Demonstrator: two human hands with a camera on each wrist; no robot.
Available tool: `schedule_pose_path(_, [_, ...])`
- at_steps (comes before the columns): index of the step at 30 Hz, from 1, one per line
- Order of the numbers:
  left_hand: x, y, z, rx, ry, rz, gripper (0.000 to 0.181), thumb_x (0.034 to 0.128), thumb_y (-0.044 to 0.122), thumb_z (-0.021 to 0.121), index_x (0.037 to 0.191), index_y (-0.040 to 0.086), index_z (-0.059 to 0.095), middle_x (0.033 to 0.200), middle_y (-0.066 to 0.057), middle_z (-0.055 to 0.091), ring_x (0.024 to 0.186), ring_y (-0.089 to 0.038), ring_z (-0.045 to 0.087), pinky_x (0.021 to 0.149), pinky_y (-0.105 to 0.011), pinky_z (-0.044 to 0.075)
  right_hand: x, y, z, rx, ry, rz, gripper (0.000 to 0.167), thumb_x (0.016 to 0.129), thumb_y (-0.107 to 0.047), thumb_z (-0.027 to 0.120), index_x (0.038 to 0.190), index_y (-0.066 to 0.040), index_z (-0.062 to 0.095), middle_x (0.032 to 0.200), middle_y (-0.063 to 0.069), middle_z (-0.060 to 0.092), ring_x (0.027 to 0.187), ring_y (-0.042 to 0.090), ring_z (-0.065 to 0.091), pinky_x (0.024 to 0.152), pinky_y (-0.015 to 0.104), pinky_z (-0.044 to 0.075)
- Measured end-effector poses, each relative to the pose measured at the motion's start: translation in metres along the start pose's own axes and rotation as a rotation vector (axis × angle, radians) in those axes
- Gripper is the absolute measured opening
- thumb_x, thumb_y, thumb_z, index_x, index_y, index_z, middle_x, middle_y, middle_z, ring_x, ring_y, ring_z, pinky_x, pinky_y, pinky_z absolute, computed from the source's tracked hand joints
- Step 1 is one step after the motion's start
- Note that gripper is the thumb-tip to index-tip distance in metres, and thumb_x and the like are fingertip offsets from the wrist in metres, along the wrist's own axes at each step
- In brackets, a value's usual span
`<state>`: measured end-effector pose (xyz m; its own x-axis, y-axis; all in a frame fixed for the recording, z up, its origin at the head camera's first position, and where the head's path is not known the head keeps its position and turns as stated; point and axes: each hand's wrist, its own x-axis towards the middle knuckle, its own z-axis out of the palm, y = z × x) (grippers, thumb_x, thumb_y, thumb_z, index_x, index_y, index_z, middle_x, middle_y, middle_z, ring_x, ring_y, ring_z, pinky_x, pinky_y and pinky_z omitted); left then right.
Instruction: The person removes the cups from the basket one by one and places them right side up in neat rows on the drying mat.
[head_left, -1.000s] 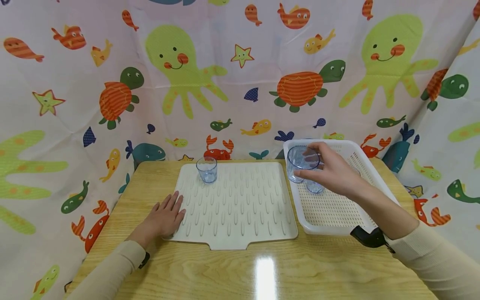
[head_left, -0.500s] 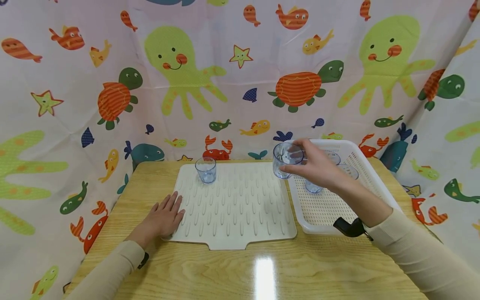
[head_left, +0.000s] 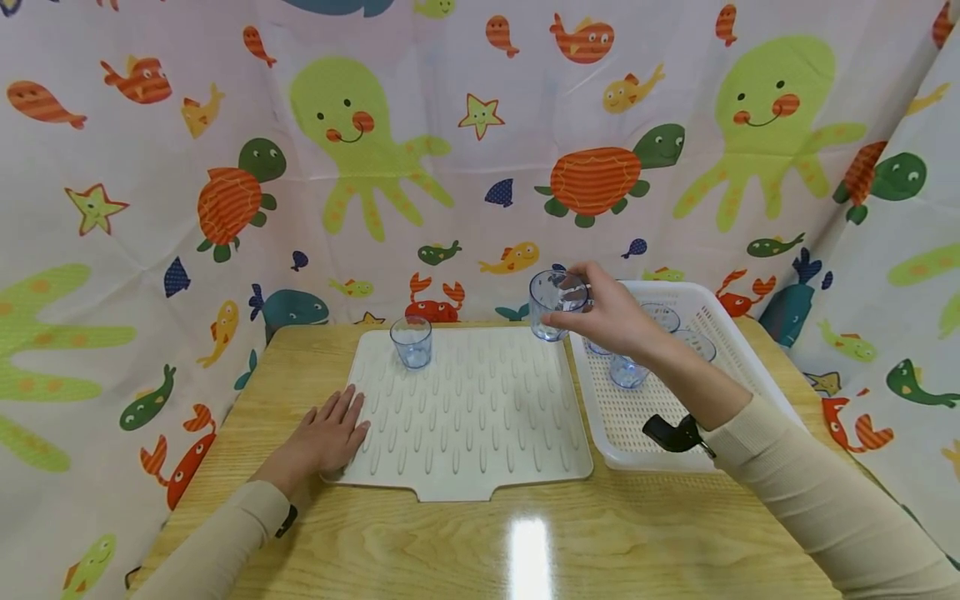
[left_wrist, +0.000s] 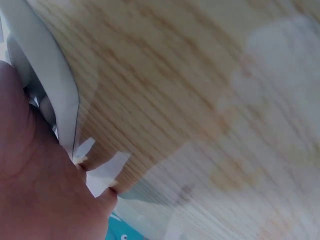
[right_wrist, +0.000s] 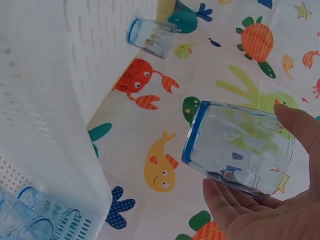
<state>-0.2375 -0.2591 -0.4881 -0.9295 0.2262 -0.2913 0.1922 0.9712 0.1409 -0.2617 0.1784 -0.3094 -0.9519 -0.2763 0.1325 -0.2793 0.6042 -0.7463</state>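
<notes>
Caution: smooth glass risking a slip or knock
The right hand (head_left: 607, 315) is pinching a clear glass (head_left: 545, 308) above the ribbed board's (head_left: 472, 408) far right corner. A loosening pinch could be dropping it; a low path could be striking the standing glass (head_left: 412, 346). The left hand (head_left: 327, 433) is resting, fingers extended, on the board's left edge.

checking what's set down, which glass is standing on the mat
The glass near the far-left corner of the mat: only it stands there. The right hand holds another glass; the others are in the basket.
</notes>
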Motion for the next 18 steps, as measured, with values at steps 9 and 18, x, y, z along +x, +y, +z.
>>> schedule_pose_path(9, [-0.002, 0.000, -0.002, -0.011, -0.006, 0.008, 0.069, 0.1111, 0.041, 0.032, 0.163, 0.000, 0.012, 0.170, -0.023, 0.002, 0.155, -0.047, 0.004, 0.118, -0.071, 0.006, 0.011, -0.010, 0.007, 0.025, -0.016, 0.017, 0.084, 0.091, -0.036, 0.079, 0.152, -0.001, 0.032, 0.142, 0.017, 0.049, 0.130, 0.035, 0.049, 0.105, 0.052, 0.047])
schedule_pose_path(18, [0.012, -0.016, 0.014, 0.009, 0.025, 0.023, 0.073, 0.1097, 0.049, 0.028, 0.164, 0.002, 0.010, 0.171, -0.020, -0.001, 0.156, -0.045, 0.002, 0.118, -0.071, 0.005, 0.025, -0.013, 0.021, 0.019, -0.015, 0.009, 0.085, 0.090, -0.037, 0.079, 0.152, -0.002, 0.032, 0.143, 0.017, 0.050, 0.130, 0.034, 0.050, 0.105, 0.051, 0.047])
